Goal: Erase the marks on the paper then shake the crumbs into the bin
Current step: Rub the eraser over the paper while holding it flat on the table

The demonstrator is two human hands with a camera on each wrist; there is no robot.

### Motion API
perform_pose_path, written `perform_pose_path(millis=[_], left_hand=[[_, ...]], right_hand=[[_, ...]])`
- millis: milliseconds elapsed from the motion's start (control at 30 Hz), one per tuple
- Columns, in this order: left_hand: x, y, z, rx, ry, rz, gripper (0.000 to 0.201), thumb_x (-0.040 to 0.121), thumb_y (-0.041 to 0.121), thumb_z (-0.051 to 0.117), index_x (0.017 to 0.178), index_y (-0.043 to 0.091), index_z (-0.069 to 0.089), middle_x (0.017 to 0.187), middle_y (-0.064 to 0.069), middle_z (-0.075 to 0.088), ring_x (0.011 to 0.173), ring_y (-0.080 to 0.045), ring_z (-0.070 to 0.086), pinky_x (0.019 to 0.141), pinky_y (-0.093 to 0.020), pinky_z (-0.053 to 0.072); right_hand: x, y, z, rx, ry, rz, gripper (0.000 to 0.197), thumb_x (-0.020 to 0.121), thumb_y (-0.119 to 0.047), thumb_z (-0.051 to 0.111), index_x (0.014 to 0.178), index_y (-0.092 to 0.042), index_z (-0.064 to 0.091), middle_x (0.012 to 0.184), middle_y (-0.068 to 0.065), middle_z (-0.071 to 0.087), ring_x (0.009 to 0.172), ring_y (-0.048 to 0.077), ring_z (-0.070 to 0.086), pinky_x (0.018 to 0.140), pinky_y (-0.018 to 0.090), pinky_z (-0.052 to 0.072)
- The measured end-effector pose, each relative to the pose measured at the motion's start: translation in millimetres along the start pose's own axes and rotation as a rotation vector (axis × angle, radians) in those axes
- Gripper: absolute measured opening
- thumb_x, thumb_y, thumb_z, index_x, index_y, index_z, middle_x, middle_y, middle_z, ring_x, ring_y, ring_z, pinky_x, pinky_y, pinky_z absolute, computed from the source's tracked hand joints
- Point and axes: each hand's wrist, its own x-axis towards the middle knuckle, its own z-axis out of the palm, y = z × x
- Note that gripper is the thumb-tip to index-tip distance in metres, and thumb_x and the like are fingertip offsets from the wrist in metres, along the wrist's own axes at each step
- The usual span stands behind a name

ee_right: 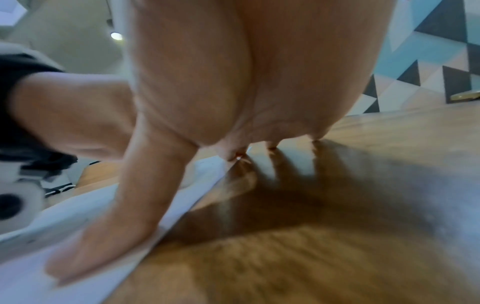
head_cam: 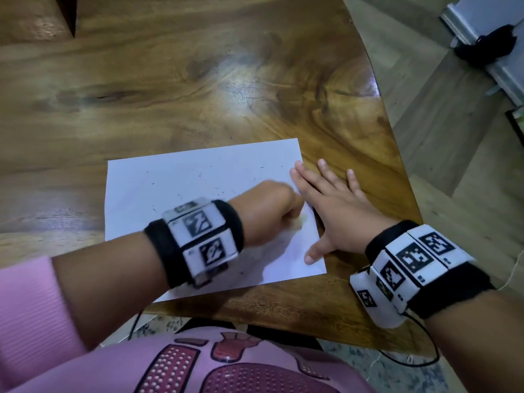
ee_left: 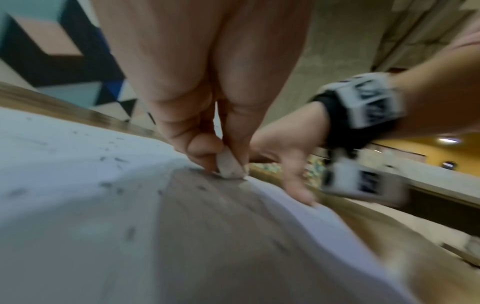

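A white sheet of paper (head_cam: 175,188) lies near the front right corner of the wooden table (head_cam: 198,80), dotted with small dark eraser crumbs (ee_left: 114,160). My left hand (head_cam: 272,211) pinches a small white eraser (ee_left: 230,164) and presses it onto the paper near its right edge. The hand is blurred in the head view. My right hand (head_cam: 331,205) lies flat with fingers spread, thumb (ee_right: 98,242) and forefinger on the paper's right edge (ee_right: 182,205), the other fingers on the wood. No bin is in view.
The table's right edge (head_cam: 397,154) runs close beside my right hand, with floor beyond it. A grey-white panel with a black object (head_cam: 482,43) lies on the floor at the far right. My pink-clothed lap (head_cam: 226,364) is under the front edge.
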Motion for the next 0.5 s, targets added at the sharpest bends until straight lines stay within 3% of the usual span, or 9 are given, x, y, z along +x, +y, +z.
perform_pose_path(millis=[67, 133, 233, 333, 367, 500], left_hand=[[-24.0, -3.1, 10.0, 0.007, -0.093, 0.036, 0.014, 0.08, 0.013, 0.056, 0.066, 0.016, 0.055, 0.071, -0.001, 0.056, 0.067, -0.018, 0.05, 0.064, -0.027, 0.036], [-34.8, -4.9, 13.7, -0.002, -0.129, 0.06, 0.018, 0.078, 0.011, 0.055, 0.063, 0.02, 0.054, 0.067, 0.007, 0.05, 0.066, -0.014, 0.048, 0.064, -0.027, 0.038], [-13.5, 1.6, 4.1, 0.022, -0.053, 0.03, 0.011, 0.081, 0.013, 0.054, 0.077, 0.012, 0.064, 0.081, -0.006, 0.063, 0.079, -0.024, 0.058, 0.07, -0.028, 0.039], [11.9, 10.9, 0.5, 0.019, 0.005, 0.003, 0.013, 0.084, 0.009, 0.053, 0.089, 0.003, 0.064, 0.094, -0.017, 0.066, 0.089, -0.031, 0.058, 0.063, -0.021, 0.026], [11.0, 11.1, 1.7, 0.0, 0.003, 0.024, 0.013, 0.084, 0.009, 0.053, 0.088, 0.003, 0.064, 0.092, -0.018, 0.066, 0.088, -0.031, 0.058, 0.063, -0.022, 0.027], [-24.8, 0.3, 10.3, -0.003, -0.229, 0.08, 0.017, 0.079, 0.023, 0.053, 0.071, 0.011, 0.061, 0.078, -0.01, 0.064, 0.072, -0.026, 0.057, 0.067, -0.031, 0.045]], right_hand=[[-0.1, 1.1, -0.2, 0.011, -0.003, -0.006, 0.146, 0.049, -0.062, 0.08, 0.142, -0.033, -0.028, 0.141, -0.025, -0.041, 0.131, 0.009, -0.04, 0.111, 0.052, -0.021], [-0.7, 1.1, 0.1, 0.014, -0.012, -0.012, 0.146, 0.049, -0.063, 0.079, 0.142, -0.033, -0.03, 0.137, -0.026, -0.043, 0.132, 0.01, -0.041, 0.11, 0.052, -0.022], [-0.8, 1.1, 0.0, -0.006, -0.024, -0.016, 0.149, 0.046, -0.064, 0.08, 0.141, -0.032, -0.032, 0.138, -0.024, -0.045, 0.13, 0.011, -0.043, 0.109, 0.052, -0.023], [-0.2, 0.8, -0.9, -0.005, -0.031, -0.012, 0.151, 0.044, -0.064, 0.08, 0.14, -0.032, -0.032, 0.136, -0.025, -0.046, 0.13, 0.012, -0.043, 0.109, 0.053, -0.023], [0.0, 0.8, -1.2, -0.002, -0.034, -0.012, 0.152, 0.044, -0.064, 0.08, 0.141, -0.032, -0.031, 0.136, -0.025, -0.045, 0.131, 0.012, -0.043, 0.109, 0.053, -0.023], [0.0, 1.4, -0.7, -0.003, -0.042, -0.012, 0.151, 0.045, -0.065, 0.08, 0.14, -0.032, -0.032, 0.135, -0.023, -0.047, 0.127, 0.011, -0.045, 0.109, 0.054, -0.023]])
